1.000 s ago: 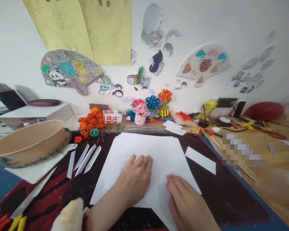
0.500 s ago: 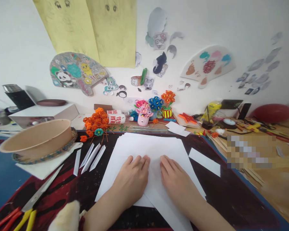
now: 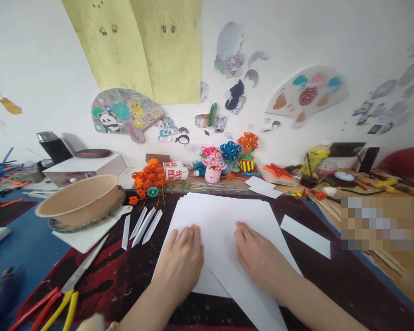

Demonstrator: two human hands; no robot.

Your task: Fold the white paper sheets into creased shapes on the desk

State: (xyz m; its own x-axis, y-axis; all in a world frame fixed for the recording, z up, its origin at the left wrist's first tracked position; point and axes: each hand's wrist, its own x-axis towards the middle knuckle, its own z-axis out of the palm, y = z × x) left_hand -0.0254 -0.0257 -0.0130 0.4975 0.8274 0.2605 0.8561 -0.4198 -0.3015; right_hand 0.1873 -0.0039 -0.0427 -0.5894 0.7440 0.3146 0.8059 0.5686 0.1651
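Both hands are pressing flat on a white paper sheet (image 3: 224,216) lying on the dark surface (image 3: 331,276): left hand (image 3: 181,264) and right hand (image 3: 260,257), palms down, fingers together, no grip closing.

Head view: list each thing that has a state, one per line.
Left hand: open, flat on the paper.
Right hand: open, flat on the paper.
Paper: flat stack, top sheet skewed.
Scissors: closed, lying flat.
Bowl: upright.
Glue bottle: on its side.
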